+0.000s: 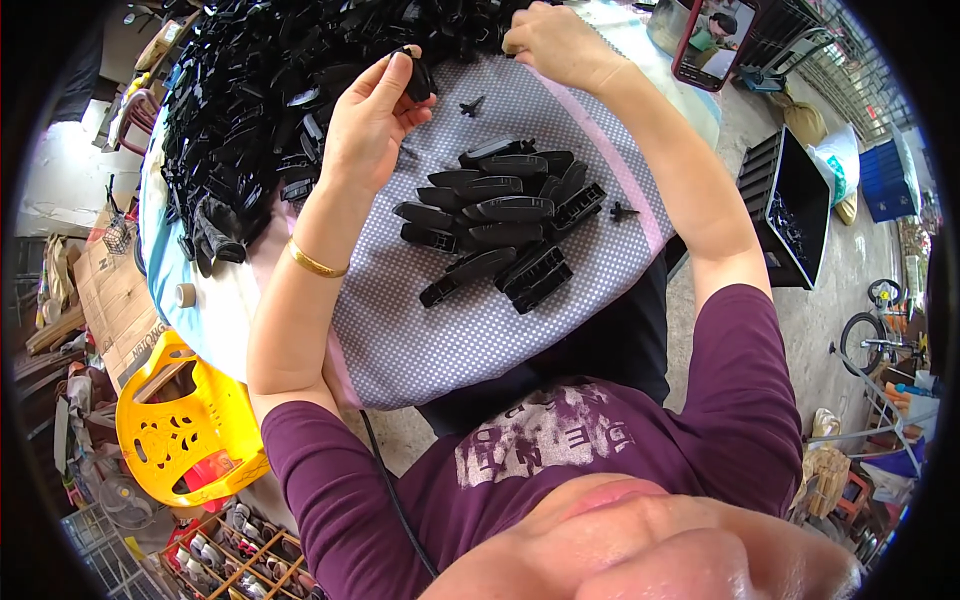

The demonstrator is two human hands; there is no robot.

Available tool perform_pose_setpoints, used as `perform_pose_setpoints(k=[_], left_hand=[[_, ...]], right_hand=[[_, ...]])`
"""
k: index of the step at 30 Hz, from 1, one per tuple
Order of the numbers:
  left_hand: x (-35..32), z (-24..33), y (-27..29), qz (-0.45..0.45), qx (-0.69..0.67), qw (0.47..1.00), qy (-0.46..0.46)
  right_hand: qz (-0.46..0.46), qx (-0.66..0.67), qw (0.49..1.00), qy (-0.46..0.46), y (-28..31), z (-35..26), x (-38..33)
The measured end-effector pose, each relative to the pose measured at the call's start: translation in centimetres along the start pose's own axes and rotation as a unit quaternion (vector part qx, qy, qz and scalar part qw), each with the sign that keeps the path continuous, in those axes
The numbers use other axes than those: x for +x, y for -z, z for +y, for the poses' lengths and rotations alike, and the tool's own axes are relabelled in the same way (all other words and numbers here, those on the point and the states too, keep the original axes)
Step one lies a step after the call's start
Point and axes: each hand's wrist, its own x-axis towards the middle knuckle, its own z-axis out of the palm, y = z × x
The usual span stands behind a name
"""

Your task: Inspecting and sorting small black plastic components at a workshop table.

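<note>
My left hand point(366, 130) is closed round a black curved plastic part point(421, 82), thumb uppermost, at the edge of a big heap of black plastic parts point(225, 115). Farther right, my right hand point(572, 48) has its fingertips pinched together by the heap's far right end; whatever sits between them is hidden. Below both hands, several similar curved parts lie in a loose cluster point(512, 208) on a grey dotted cloth point(390, 330) with pink edging. Two small black pieces lie apart from it: one small pronged piece point(471, 105) above, another small piece point(623, 211) to the right.
At the table's left edge lie a tape roll point(185, 295) and a dark glove-like item point(217, 232). A yellow plastic chair point(150, 455) stands at lower left. A phone point(706, 40) is at upper right; a black crate point(800, 215) with dark pieces stands on the floor.
</note>
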Motion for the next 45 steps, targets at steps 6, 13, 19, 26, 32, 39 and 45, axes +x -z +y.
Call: perform_pose_setpoints(k=[6,13,19,26,32,39,45], left_hand=[[0.1,0.0,-0.6,-0.020,-0.009,1.000,-0.022],[0.1,-0.4,0.0,-0.057,0.018,0.998,0.030],[0.4,-0.9,0.7,-0.072,0.001,0.997,0.000],[0.2,-1.1,-0.2,-0.015,0.058,0.995,-0.073],[0.2,-0.9,0.2,0.007,0.091,0.991,-0.097],[0.2,-0.9,-0.5,0.010,0.020,0.995,-0.100],[0.2,-0.4,-0.3,-0.026,-0.004,0.991,-0.135]], right_hand=[[0.153,-0.028,0.972,0.178,-2.3,1.9,-1.0],[0.079,0.033,0.993,0.080,-2.4,1.7,0.0],[0.087,0.008,0.993,0.075,-1.3,1.3,-0.4],[0.093,0.517,0.850,0.035,-1.3,-2.2,-0.2],[0.088,0.601,0.792,0.065,-2.7,-3.9,-0.3],[0.222,0.435,0.867,0.100,-3.2,-4.6,-0.3],[0.300,0.287,0.906,0.087,-3.2,-5.7,-0.5]])
